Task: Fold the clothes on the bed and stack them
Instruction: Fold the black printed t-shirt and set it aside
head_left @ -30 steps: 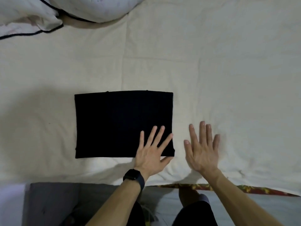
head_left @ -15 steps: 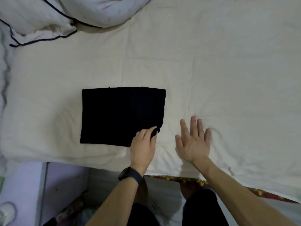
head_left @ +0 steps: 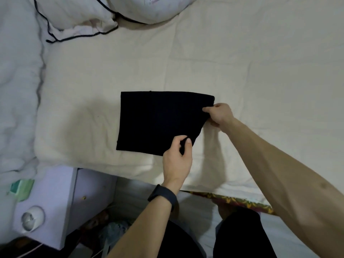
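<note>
Bare sheet (head_left: 270,62) spreads across the right and upper middle of the frame — open passage. At upper left the pillows (head_left: 83,17) crowd in; the folded black garment (head_left: 158,121) lies centre.

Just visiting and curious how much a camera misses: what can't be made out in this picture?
Head view only.
- Cloth: folded and dark, so the garment type and its inner layers are hidden.
- Right hand: fingers partly under the cloth's edge.
- Left hand: its own back hides most of its grip on the near corner.
- Pillow: cut off by the top edge.
- White object, lower left: blurred, unidentifiable.
</note>
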A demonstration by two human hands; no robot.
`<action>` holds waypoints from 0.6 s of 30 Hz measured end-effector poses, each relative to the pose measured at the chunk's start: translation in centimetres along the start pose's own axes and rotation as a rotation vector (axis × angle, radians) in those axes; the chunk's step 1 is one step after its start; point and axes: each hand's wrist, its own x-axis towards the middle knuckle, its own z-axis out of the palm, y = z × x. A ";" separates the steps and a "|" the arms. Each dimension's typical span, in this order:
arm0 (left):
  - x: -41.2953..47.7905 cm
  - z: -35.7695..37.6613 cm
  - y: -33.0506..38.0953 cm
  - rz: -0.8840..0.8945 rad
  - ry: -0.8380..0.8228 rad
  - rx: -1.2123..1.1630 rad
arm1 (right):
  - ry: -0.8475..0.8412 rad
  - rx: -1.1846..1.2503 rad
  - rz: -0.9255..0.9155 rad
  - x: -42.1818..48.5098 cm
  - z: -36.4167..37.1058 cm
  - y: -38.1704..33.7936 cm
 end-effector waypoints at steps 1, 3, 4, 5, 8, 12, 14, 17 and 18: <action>0.0 -0.2 0.0 0.028 -0.023 0.017 | 0.070 -0.085 -0.039 0.3 -0.1 0.1; 0.2 -0.7 -0.1 0.087 -0.086 0.048 | 0.140 -0.158 -0.086 0.3 0.2 -0.1; 0.4 -0.9 -0.2 0.114 -0.116 0.050 | 0.146 -0.144 -0.093 0.0 0.4 -0.4; 0.5 -1.2 -0.3 0.138 -0.130 0.043 | 0.154 -0.119 -0.095 -0.4 0.6 -0.7; 0.8 -2.9 -0.9 0.138 -0.031 -0.041 | 0.215 -0.037 -0.136 -1.8 1.9 -2.4; 2.5 -7.3 -3.5 -0.055 0.178 -0.178 | 0.245 0.025 -0.246 -4.2 7.9 -6.6; 4.0 -9.8 -5.9 -0.163 0.225 -0.169 | 0.236 -0.070 -0.336 -4.7 12.6 -8.6; 6.7 -13.1 -10.0 -0.271 0.224 -0.045 | 0.210 -0.306 -0.444 -4.2 19.7 -10.8; 7.7 -14.0 -11.4 -0.314 0.196 -0.010 | 0.202 -0.376 -0.445 -3.8 21.9 -11.0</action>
